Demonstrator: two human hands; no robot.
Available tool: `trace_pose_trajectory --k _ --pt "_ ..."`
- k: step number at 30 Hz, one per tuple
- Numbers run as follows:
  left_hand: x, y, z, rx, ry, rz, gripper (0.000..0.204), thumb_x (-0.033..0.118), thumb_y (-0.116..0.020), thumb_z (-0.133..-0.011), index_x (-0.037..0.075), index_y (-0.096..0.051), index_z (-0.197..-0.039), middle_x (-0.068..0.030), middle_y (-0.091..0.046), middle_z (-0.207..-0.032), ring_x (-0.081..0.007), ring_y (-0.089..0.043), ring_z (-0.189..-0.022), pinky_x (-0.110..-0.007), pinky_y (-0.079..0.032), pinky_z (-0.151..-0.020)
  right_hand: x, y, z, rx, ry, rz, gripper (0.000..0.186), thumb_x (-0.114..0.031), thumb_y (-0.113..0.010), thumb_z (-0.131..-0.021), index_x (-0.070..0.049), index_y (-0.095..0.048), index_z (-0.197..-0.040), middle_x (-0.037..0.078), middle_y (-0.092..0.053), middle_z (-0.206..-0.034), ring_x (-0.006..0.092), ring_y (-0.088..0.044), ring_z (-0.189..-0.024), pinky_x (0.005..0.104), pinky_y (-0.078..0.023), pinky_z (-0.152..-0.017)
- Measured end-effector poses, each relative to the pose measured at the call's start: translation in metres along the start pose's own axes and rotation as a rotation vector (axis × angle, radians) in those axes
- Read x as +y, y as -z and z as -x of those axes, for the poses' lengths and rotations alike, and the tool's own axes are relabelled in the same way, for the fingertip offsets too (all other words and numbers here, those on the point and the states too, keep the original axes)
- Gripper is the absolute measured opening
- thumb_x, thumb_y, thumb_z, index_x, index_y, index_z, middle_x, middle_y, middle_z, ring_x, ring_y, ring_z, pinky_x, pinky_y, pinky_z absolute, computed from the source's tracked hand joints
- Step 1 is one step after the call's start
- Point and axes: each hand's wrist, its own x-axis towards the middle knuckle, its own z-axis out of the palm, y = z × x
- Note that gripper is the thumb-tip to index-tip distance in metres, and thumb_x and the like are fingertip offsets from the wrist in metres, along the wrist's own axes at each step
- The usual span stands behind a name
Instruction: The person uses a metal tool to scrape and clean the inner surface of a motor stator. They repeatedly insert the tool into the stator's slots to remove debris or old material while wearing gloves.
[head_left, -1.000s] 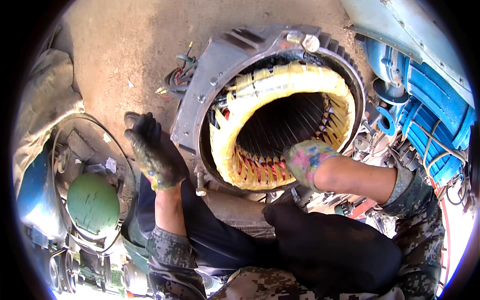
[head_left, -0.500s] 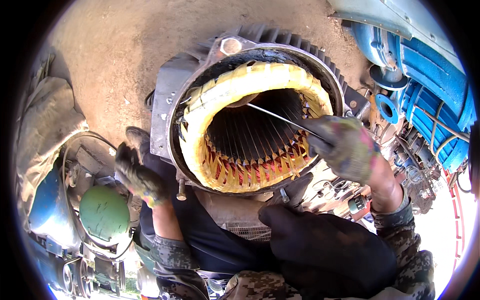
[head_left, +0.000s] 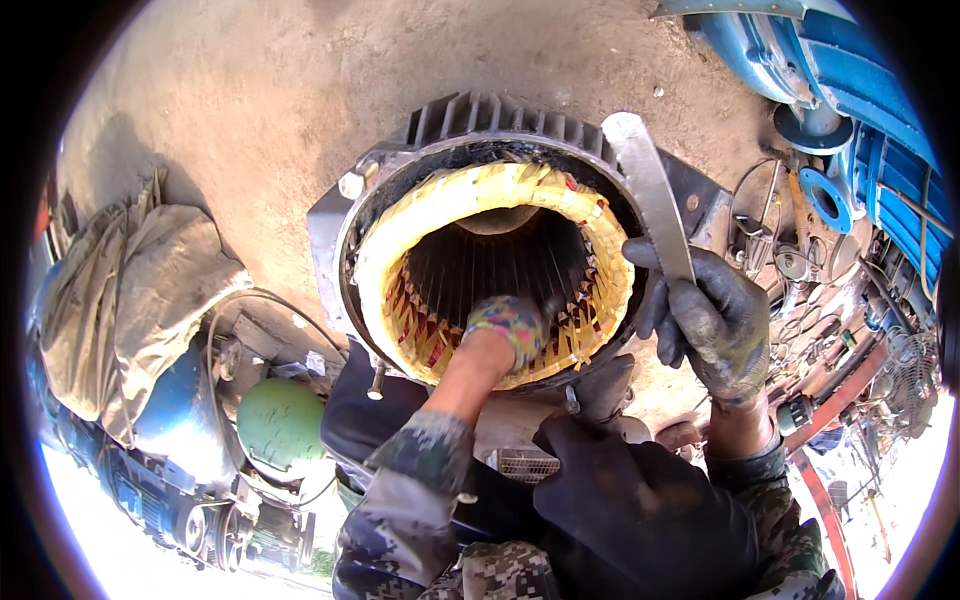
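Observation:
Before me sits a motor stator with a finned housing [head_left: 470, 115], tilted so that its round opening faces me. A ring of yellow-taped windings [head_left: 440, 195] lines the opening, with red showing in the lower part. My left hand [head_left: 508, 328], in a patterned work glove, reaches over the lower rim into the dark bore; its fingers are hidden. At the right edge of the housing, my right hand [head_left: 715, 315] in a grey-coated glove pinches a flat metal blade [head_left: 650, 190]. The blade points up, its broad face toward me, beside the rim.
Blue machine housings [head_left: 870, 110] stand at the far right, with loose metal parts strewn below them. At left are a brown cloth cover [head_left: 160, 300] and a green domed object [head_left: 280, 428]. Bare ground [head_left: 270, 100] lies beyond the stator. Dark fabric [head_left: 640, 500] covers my lap.
My left hand has moved from beside the stator into its bore. My right hand has drawn the blade out of the opening and turned it upright. The view has shifted.

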Motion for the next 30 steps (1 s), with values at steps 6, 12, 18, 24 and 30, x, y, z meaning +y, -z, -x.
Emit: trace_pose_trajectory --k 6,12,18,24,30 --pt "-0.045 -0.048 -0.104 0.271 -0.214 -0.019 0.066 0.055 -0.030 -0.104 0.010 -0.055 -0.145 -0.0175 -0.055 -0.146 -0.0362 -0.050 -0.137 -0.045 -0.039 -0.115 0.027 0.012 -0.002 -0.128 0.096 0.158 0.030 -0.006 -0.062 -0.094 0.001 -0.069 -0.123 0.009 -0.071 -0.084 0.0168 -0.068 -0.070 0.0303 -0.053 -0.063" --pt "0.017 0.012 0.051 -0.004 -0.153 -0.178 0.053 0.052 -0.050 -0.102 0.010 -0.064 -0.131 -0.0189 -0.073 -0.104 -0.0320 -0.071 -0.097 -0.052 -0.053 -0.088 0.022 0.021 0.001 -0.224 -0.073 0.689 0.031 -0.012 -0.068 -0.094 -0.003 -0.069 -0.123 0.015 -0.071 -0.093 0.0287 -0.071 -0.080 0.0358 -0.056 -0.071" --pt "-0.001 -0.041 0.117 1.031 -0.447 0.074 0.049 0.027 -0.089 -0.075 0.009 -0.068 -0.115 -0.0122 -0.062 -0.108 -0.0305 -0.060 -0.098 -0.045 -0.047 -0.083 0.032 0.007 -0.001 -0.606 -0.221 0.390 0.033 -0.009 -0.064 -0.098 0.000 -0.064 -0.129 0.006 -0.073 -0.106 0.0126 -0.068 -0.092 0.0283 -0.056 -0.078" --pt "-0.025 -0.048 0.114 1.070 -0.511 0.063 0.050 0.015 -0.083 -0.070 0.009 -0.069 -0.118 -0.0103 -0.060 -0.112 -0.0266 -0.059 -0.091 -0.041 -0.046 -0.080 0.040 0.003 0.013 -0.639 -0.041 0.691 0.036 -0.013 -0.069 -0.093 -0.004 -0.065 -0.127 0.010 -0.071 -0.120 0.0167 -0.070 -0.098 0.0310 -0.057 -0.081" --pt "-0.041 -0.074 0.096 0.882 -0.687 0.373 0.040 -0.004 -0.074 -0.069 0.005 -0.068 -0.107 -0.0094 -0.068 -0.086 -0.0294 -0.068 -0.078 -0.042 -0.053 -0.067 0.015 -0.014 -0.015 -0.563 0.260 0.844 0.043 -0.013 -0.084 -0.074 -0.008 -0.075 -0.115 0.010 -0.075 -0.093 0.0257 -0.075 -0.081 0.0344 -0.060 -0.073"
